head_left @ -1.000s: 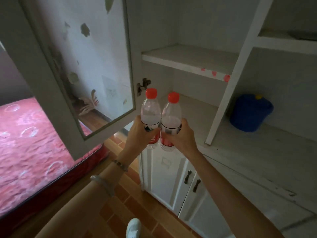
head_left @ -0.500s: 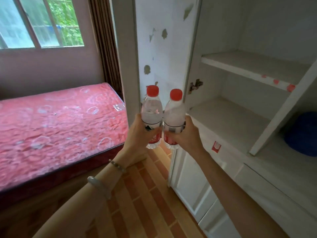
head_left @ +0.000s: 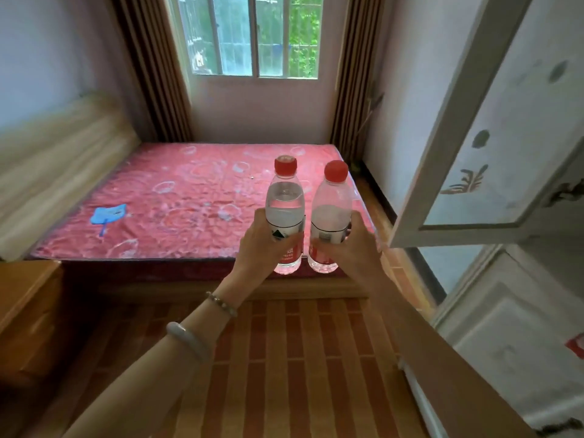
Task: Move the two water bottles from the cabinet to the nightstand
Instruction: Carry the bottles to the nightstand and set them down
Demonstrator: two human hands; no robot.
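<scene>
I hold two clear water bottles with red caps and red labels upright in front of me, side by side. My left hand (head_left: 264, 245) grips the left bottle (head_left: 284, 200) around its middle. My right hand (head_left: 350, 245) grips the right bottle (head_left: 333, 207) the same way. A wooden nightstand (head_left: 28, 311) stands at the far left by the bed's corner, well to the left of both hands. The white cabinet (head_left: 512, 343) is at the right edge, with its glass door (head_left: 493, 131) swung open.
A bed with a red patterned mattress (head_left: 177, 203) lies ahead under a window, with a blue object (head_left: 109, 214) on it and a padded headboard (head_left: 60, 159) at the left. Brown tiled floor (head_left: 300, 358) spans between me and the bed.
The view has swung left, away from the cabinet shelves towards the bed and window. Both bottles stay gripped in my hands, now clear of the cabinet. The nightstand has come into view.
</scene>
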